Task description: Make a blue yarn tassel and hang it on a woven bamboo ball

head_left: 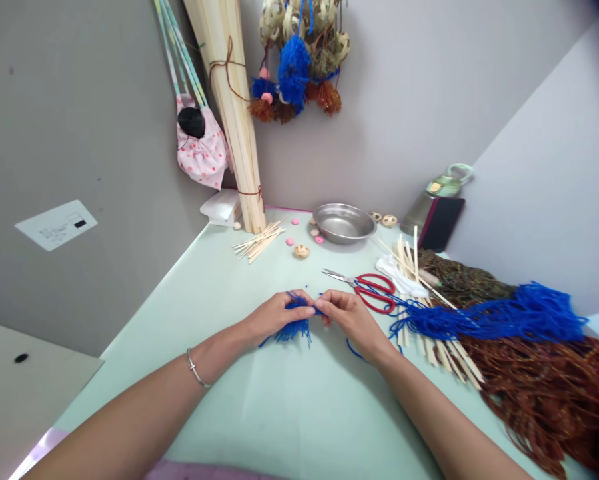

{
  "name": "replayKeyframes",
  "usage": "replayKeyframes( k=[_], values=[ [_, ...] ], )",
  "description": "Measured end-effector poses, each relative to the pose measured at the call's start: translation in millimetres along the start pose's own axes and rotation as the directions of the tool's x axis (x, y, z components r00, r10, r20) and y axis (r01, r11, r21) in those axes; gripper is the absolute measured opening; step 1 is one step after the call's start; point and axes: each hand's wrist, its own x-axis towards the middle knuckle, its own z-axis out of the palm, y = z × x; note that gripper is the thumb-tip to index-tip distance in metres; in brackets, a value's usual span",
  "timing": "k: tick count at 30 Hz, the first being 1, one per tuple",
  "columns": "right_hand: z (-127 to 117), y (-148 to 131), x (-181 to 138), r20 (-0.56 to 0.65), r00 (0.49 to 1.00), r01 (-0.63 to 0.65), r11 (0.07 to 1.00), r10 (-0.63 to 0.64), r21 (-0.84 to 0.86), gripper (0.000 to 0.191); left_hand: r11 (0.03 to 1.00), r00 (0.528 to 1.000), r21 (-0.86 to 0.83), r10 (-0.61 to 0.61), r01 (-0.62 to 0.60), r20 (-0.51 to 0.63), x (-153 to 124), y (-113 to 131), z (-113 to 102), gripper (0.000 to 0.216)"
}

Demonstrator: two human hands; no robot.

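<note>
Here, the left hand (275,316) pinches a blue yarn tassel (295,329) while the right hand (352,319) pinches its right end.

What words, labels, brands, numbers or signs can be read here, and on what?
No words or numbers are legible.
Wall card: lines of dark marks, too small and blurred to read.
Bottle: pale yellow patch near the top; no lettering can be made out.
Bracelet: what looks like a small cross, no lettering.
</note>
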Motion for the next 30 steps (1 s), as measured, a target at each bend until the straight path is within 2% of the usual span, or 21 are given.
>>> replayKeyframes(
  k=[6,9,13,16,21,25,30],
  values=[
    [3.4,1.4,-0.5,0.037,0.999,-0.020,0.993,0.015,0.117,0.030,1.000,0.997,-0.020,0.019,-0.020,-0.076,-0.8,0.5,2.9,0.027],
    [3.3,1.9,0.5,0.007,1.000,0.000,0.994,-0.001,0.113,0.029,1.000,0.992,0.000,-0.016,0.016,-0.124,-0.4,-0.8,3.5,0.024],
    [4.2,5.3,1.9,0.024,1.000,-0.020,0.989,0.017,0.146,0.029,1.000,0.979,-0.007,-0.001,0.000,-0.204,1.5,-4.7,4.5,0.016],
    [5.7,8.9,2.6,0.055,0.998,-0.030,0.987,0.022,0.159,0.028,0.995,0.973,-0.096,0.007,-0.030,-0.230,3.2,-8.0,4.7,0.013],
    [10.0,13.6,1.7,0.135,0.991,-0.036,0.992,0.020,0.122,0.025,0.960,0.969,-0.280,-0.066,-0.004,-0.237,3.6,-11.9,5.0,0.021],
    [15.7,13.8,-1.0,0.188,0.982,-0.047,0.993,0.026,0.106,0.022,0.943,0.970,-0.332,-0.047,-0.035,-0.238,3.3,-12.8,5.0,0.024],
    [18.9,9.6,-3.9,0.212,0.977,-0.033,0.999,0.033,-0.003,0.022,0.911,0.956,-0.411,-0.083,-0.042,-0.281,5.6,-12.4,2.7,0.027]
  ],
)
